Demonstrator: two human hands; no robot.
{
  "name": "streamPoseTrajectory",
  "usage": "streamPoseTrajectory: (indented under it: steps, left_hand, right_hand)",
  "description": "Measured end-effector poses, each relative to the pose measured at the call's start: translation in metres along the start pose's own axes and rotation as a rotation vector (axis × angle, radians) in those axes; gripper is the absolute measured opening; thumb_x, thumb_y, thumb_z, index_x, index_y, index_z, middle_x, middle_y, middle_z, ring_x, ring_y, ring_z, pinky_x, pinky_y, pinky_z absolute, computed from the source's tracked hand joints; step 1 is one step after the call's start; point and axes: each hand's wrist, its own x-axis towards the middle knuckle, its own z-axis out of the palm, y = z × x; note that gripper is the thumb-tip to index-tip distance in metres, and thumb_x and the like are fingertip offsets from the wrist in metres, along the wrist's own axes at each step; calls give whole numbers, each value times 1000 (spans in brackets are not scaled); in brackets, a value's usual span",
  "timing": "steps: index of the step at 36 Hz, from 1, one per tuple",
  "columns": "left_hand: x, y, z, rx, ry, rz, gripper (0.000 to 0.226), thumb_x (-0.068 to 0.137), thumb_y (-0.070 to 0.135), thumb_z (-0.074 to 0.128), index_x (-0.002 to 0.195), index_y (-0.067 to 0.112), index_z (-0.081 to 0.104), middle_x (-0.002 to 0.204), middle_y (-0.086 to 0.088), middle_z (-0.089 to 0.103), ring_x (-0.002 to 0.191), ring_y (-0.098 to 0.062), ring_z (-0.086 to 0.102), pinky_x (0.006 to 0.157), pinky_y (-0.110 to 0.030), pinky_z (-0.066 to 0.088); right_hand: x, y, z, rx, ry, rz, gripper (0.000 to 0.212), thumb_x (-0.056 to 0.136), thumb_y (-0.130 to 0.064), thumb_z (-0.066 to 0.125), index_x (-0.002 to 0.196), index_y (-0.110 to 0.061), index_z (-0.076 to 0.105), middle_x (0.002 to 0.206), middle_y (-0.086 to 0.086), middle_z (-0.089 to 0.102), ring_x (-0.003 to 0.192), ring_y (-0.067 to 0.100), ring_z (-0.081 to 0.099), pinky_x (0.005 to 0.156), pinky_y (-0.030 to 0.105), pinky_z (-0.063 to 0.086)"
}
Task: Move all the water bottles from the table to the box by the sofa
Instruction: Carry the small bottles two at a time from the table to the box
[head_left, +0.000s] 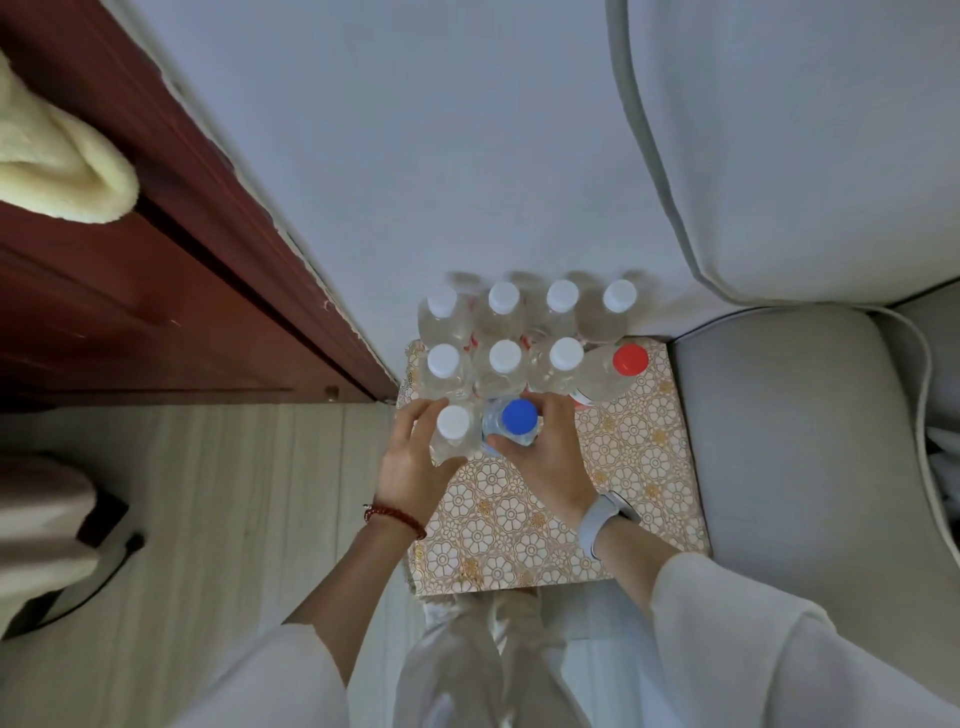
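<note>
The left hand (410, 467) curls its fingers (415, 415) and thumb around a clear white-capped bottle (453, 431), gripping its shoulder. Just beside it, the right hand (545, 457) wraps its fingers (540, 402) round the neck of a blue-capped bottle (517, 428), thumb on the near side. Both bottles stand upright, touching each other, on a gold-patterned box (623, 467).

Directly beyond the fingertips stands a row of three white-capped bottles (501, 364) and one red-capped bottle (621, 369), crowded against the held pair. Beyond those, a further row of four white-capped bottles (561, 306) stands against the pale wall (415, 156).

Right of the right hand lies the grey sofa (779, 441), touching the box. Left of the left hand runs wood-look floor (234, 493) and a dark red door (156, 286).
</note>
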Motion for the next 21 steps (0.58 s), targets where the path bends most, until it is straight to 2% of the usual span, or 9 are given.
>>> streamPoseTrajectory:
  steps: [7, 8, 9, 10, 11, 13, 15, 18, 21]
  left_hand:
    - [0, 3, -1, -3, -23, -65, 66, 63, 5, 80, 122, 5, 51, 129, -12, 49, 113, -26, 52, 87, -23, 39]
    - [0, 4, -1, 3, -38, -85, 68, 64, 6, 79, 125, 5, 49, 131, -12, 47, 115, -26, 51, 88, -23, 38]
    - [-1, 6, -3, 2, -56, -110, 71, 65, 7, 79, 128, 5, 45, 134, -11, 44, 119, -25, 48, 90, -22, 36]
    - [-2, 6, -4, -9, -82, -139, 75, 67, 8, 78, 132, 5, 40, 137, -11, 41, 123, -24, 44, 93, -21, 33]
    - [-3, 6, -5, -22, -108, -167, 78, 68, 9, 77, 135, 6, 36, 140, -11, 37, 127, -23, 40, 96, -21, 30]
    - [-11, 8, -13, -28, -135, -209, 81, 71, 13, 75, 138, 8, 30, 144, -10, 31, 132, -23, 34, 102, -24, 28]
    - [-19, 14, -23, -3, -131, -251, 76, 78, 18, 70, 140, 10, 27, 146, -10, 28, 133, -23, 34, 105, -29, 30]
    - [-31, 27, -48, 8, -49, -295, 63, 84, 21, 62, 139, 11, 31, 145, -10, 32, 129, -23, 39, 104, -30, 33]
    - [-47, 44, -82, 0, 45, -298, 54, 87, 21, 58, 136, 12, 37, 141, -9, 37, 127, -23, 41, 103, -29, 34]
  right_hand:
    - [-7, -4, -3, 64, -69, 8, 71, 70, -12, 77, 128, -9, 36, 119, 2, 39, 116, 19, 42, 99, 26, 41]
    - [-9, -5, -5, 83, -88, 17, 74, 70, -13, 77, 131, -11, 34, 124, 1, 40, 118, 17, 42, 101, 23, 40]
    - [-12, -7, -9, 93, -110, 18, 75, 72, -13, 76, 133, -13, 32, 127, 0, 41, 120, 13, 41, 101, 15, 37]
    - [-14, -8, -11, 87, -135, 22, 77, 73, -13, 74, 136, -14, 29, 131, -3, 40, 122, 10, 38, 100, 6, 31]
    - [-17, -8, -15, 73, -157, 35, 79, 75, -13, 72, 138, -15, 25, 135, -3, 38, 126, 9, 35, 102, 4, 25]
    - [-26, -12, -23, 27, -177, 61, 80, 80, -14, 69, 143, -16, 19, 145, 0, 29, 135, 12, 27, 108, 17, 18]
    - [-36, -21, -34, -31, -132, 53, 69, 84, -13, 63, 141, -15, 24, 144, 4, 32, 133, 16, 31, 109, 26, 24]
    - [-50, -47, -50, -100, -51, -40, 47, 88, -10, 55, 132, -9, 39, 131, 7, 44, 121, 20, 43, 102, 28, 35]
    - [-60, -84, -56, -135, -93, -150, 32, 90, -11, 52, 121, -7, 48, 120, 8, 52, 114, 22, 49, 97, 31, 40]
